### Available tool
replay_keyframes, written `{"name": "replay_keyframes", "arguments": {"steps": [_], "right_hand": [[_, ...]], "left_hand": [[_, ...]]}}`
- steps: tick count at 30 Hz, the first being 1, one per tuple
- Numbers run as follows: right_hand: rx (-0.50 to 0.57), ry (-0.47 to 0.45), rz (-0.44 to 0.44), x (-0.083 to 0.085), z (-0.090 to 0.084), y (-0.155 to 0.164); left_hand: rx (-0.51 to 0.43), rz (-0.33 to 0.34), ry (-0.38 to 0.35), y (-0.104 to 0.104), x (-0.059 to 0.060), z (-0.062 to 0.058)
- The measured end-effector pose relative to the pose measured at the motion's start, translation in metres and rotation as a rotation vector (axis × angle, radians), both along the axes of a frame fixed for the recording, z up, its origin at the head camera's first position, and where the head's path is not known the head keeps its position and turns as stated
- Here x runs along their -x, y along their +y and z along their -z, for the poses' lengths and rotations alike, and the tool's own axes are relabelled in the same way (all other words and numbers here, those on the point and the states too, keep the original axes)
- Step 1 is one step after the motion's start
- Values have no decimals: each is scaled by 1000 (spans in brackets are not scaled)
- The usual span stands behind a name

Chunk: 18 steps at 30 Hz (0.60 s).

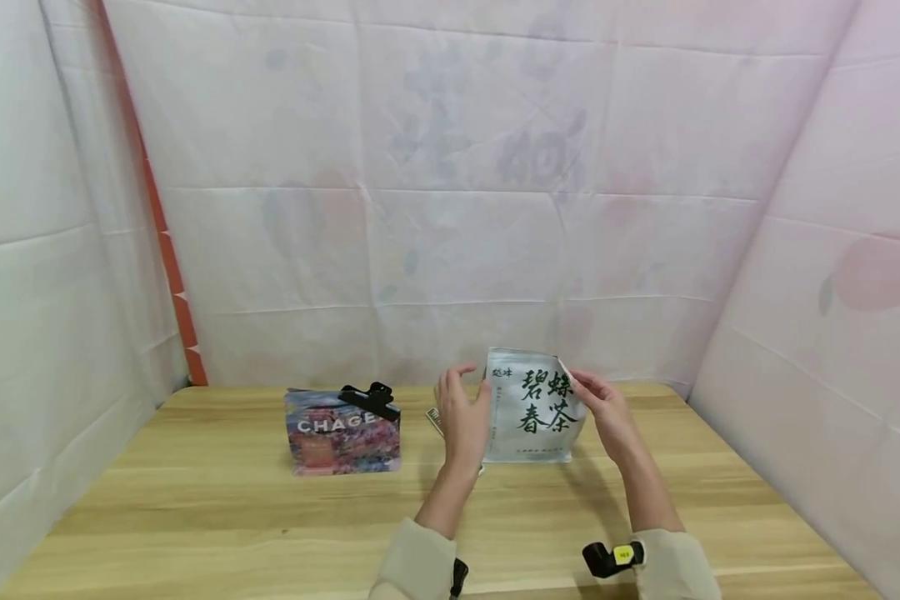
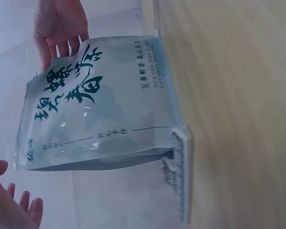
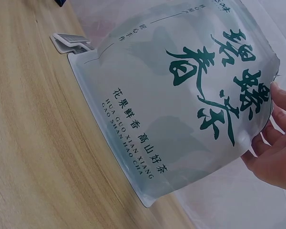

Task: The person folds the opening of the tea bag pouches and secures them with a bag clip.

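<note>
Sleeves: two pale cuffs sat nearest the lens, each with a black wrist device
Right hand (image 1: 607, 412): pinched the upper right corner of the tea pouch (image 1: 531, 407), fingers behind it and thumb in front
Left hand (image 1: 461, 412): hovered just beside the pouch's left edge, fingers relaxed and spread, holding nothing
Tea pouch: stood upright on the wooden table (image 1: 195, 508), between the two hands, green characters facing the camera
White clip (image 3: 69, 42): lay on the table just beyond the pouch's lower left corner, on the side away from the pinch
Colourful bag (image 1: 342, 433): stood well left of the left hand, a black clip (image 1: 371, 398) on its top
</note>
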State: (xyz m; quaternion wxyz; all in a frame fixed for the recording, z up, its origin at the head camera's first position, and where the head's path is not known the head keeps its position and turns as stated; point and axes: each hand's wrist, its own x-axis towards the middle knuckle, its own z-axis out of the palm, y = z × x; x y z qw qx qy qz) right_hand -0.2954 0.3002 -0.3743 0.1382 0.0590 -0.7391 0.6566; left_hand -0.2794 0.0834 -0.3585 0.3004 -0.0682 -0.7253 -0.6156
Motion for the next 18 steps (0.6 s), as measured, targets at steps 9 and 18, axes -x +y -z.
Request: {"name": "replay_keyframes", "arguments": {"steps": [9, 18], "right_hand": [[-2, -1, 2, 0, -3, -1], [-28, 3, -2, -1, -2, -1]], "left_hand": [[531, -71, 356, 28, 11, -33], [1140, -217, 337, 53, 31, -40]]}}
